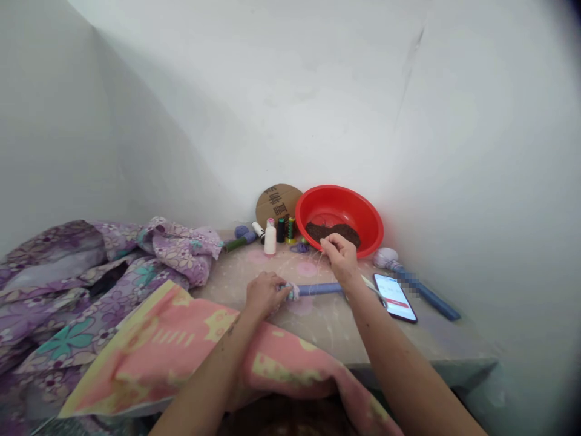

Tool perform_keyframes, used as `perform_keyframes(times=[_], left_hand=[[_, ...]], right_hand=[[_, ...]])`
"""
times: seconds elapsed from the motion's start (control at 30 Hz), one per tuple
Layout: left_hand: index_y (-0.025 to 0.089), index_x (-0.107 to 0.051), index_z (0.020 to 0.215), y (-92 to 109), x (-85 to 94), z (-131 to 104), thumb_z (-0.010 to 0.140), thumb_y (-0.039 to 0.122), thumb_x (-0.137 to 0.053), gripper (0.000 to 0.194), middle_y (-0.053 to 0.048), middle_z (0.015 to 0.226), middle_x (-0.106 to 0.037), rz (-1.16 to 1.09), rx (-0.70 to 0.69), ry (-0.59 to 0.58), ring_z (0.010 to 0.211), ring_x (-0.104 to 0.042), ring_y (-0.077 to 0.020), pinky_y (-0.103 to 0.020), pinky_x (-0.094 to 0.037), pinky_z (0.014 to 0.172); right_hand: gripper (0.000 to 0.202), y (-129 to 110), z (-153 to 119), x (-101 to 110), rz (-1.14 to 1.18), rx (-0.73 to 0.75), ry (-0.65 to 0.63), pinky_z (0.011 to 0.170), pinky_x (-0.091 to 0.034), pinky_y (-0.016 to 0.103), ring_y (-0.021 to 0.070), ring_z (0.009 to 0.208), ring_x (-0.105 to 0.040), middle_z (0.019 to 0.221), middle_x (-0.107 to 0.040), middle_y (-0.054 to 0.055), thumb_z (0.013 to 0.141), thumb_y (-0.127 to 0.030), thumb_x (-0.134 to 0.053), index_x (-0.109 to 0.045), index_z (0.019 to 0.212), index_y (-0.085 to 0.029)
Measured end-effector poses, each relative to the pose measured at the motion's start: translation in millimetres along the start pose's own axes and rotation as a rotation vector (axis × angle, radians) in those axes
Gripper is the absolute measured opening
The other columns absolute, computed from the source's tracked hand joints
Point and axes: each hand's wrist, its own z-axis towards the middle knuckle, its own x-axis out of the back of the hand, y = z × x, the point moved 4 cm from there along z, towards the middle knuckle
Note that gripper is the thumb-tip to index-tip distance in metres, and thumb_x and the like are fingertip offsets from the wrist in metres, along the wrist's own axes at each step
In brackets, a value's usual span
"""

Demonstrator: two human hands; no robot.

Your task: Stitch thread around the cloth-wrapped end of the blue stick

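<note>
My left hand (pixel 267 295) is closed around the left end of a blue rod (pixel 320 289), at a wrapped bunch of pale fabric or yarn (pixel 293 291). The rod lies across the table and passes behind my right forearm. My right hand (pixel 338 254) is raised above the rod, in front of the red basin, with thumb and index finger pinched together. A thin pale thread (pixel 319 263) hangs down from that pinch toward the rod.
A red basin (pixel 374 227) with dark brown material stands behind my right hand. Thread spools (pixel 270 237) and a cardboard disc (pixel 278 203) are left of it. A phone (pixel 394 297) and another blue rod (pixel 436 300) lie right. Floral fabric (pixel 149 260) and pink cloth (pixel 181 339) cover the left and front.
</note>
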Motion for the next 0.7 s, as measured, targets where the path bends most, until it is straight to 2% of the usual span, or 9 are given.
perform_keyframes(times=[0.1, 0.27, 0.37, 0.5, 0.7], left_hand=[[0.035, -0.062, 0.09, 3.3, 1.2, 4.2, 0.076, 0.049, -0.036, 0.033, 0.001, 0.082, -0.06, 0.063, -0.033, -0.05, 0.082, -0.051, -0.015, -0.024, -0.033, 0.067], [0.029, -0.065, 0.078, 10.7, -0.4, 14.7, 0.077, 0.04, -0.037, 0.03, 0.0, 0.081, -0.063, 0.111, -0.103, -0.157, 0.079, -0.054, -0.0142, -0.023, -0.033, 0.066], [0.027, -0.065, 0.079, 14.2, -0.3, 17.5, 0.076, 0.034, -0.04, 0.026, -0.001, 0.083, -0.063, 0.11, -0.105, -0.176, 0.078, -0.055, -0.0144, -0.022, -0.034, 0.065], [0.023, -0.063, 0.081, 21.3, 3.7, 14.1, 0.08, 0.03, -0.035, 0.028, -0.001, 0.09, -0.062, 0.087, -0.153, -0.132, 0.083, -0.055, -0.0146, -0.023, -0.035, 0.069], [0.022, -0.059, 0.085, 19.3, 3.7, 11.3, 0.082, 0.035, -0.03, 0.031, -0.002, 0.087, -0.062, 0.059, -0.059, -0.112, 0.082, -0.055, -0.0149, -0.025, -0.037, 0.071]], right_hand=[[0.026, 11.0, -3.0, 3.8, 0.0, -0.071, 0.046, 0.049, -0.029, 0.021, 0.0084, 0.047, -0.036, 0.048, -0.037, -0.006, 0.075, -0.035, -0.046, -0.043, 0.055, -0.018], [0.018, 35.2, -10.6, 2.1, -0.022, -0.128, 0.093, 0.051, -0.033, 0.021, 0.0102, 0.053, -0.042, 0.058, -0.046, -0.003, 0.073, -0.034, -0.046, -0.051, 0.07, -0.017], [0.018, 48.1, -18.9, -7.6, -0.068, -0.142, 0.005, 0.051, -0.033, 0.021, 0.0111, 0.055, -0.044, 0.058, -0.048, -0.002, 0.073, -0.033, -0.046, -0.053, 0.069, -0.017], [0.018, 61.7, -34.6, -24.7, -0.154, -0.156, -0.138, 0.05, -0.033, 0.021, 0.0116, 0.054, -0.044, 0.053, -0.047, -0.002, 0.072, -0.031, -0.045, -0.053, 0.063, -0.017], [0.013, 76.9, -51.8, -45.1, -0.148, -0.128, -0.195, 0.053, -0.035, 0.022, 0.0123, 0.057, -0.044, 0.058, -0.05, -0.001, 0.07, -0.024, -0.044, -0.053, 0.063, -0.016]])
